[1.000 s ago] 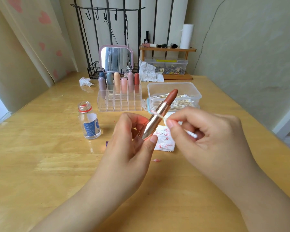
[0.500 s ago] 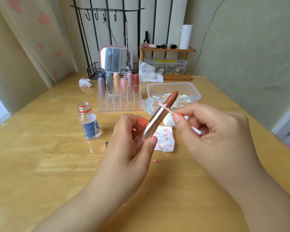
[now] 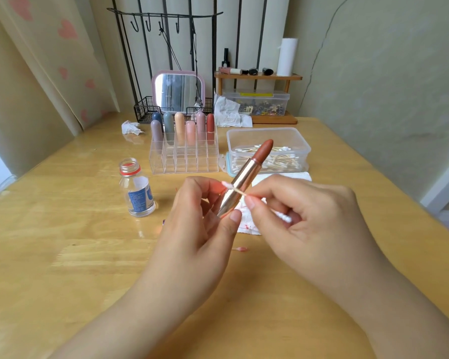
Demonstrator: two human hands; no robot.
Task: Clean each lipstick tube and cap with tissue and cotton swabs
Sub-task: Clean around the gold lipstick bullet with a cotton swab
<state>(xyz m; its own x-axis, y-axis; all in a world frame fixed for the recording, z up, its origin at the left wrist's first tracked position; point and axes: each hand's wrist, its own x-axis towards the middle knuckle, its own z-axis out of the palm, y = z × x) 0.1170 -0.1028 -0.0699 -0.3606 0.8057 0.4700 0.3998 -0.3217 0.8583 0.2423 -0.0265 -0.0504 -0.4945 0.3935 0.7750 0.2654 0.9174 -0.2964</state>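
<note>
The lipstick tube [image 3: 244, 181], rose-gold with its brown-red bullet wound out at the top, is held up tilted over the middle of the tabletop [image 3: 62, 255], no cap on it. The left hand [image 3: 202, 229] grips its lower end, thumb on the near side and fingers curled behind. The right hand [image 3: 301, 216] pinches a cotton swab [image 3: 233, 189] between thumb and forefinger; the stick crosses the metal barrel and its pink-stained tip now pokes out on the left side of the tube. Half a second ago that tip sat higher, up at the collar just under the bullet, so the swab has slid down the barrel. I judge she is wiping the casing lengthwise, and this tube is mid-clean rather than done.

Under the hands lies a folded tissue [image 3: 246, 224] smeared red, and a used swab [image 3: 240, 249] rests nearer the near edge. Beyond, toward the far edge, a clear box of swabs [image 3: 268, 151] stands beside a clear organiser [image 3: 184, 156] holding seven capped lipsticks. An open glass bottle [image 3: 138, 190] with a red neck ring stands toward the left edge; its blue-and-white label carries print too small to read. No brand shows on the tube.
</note>
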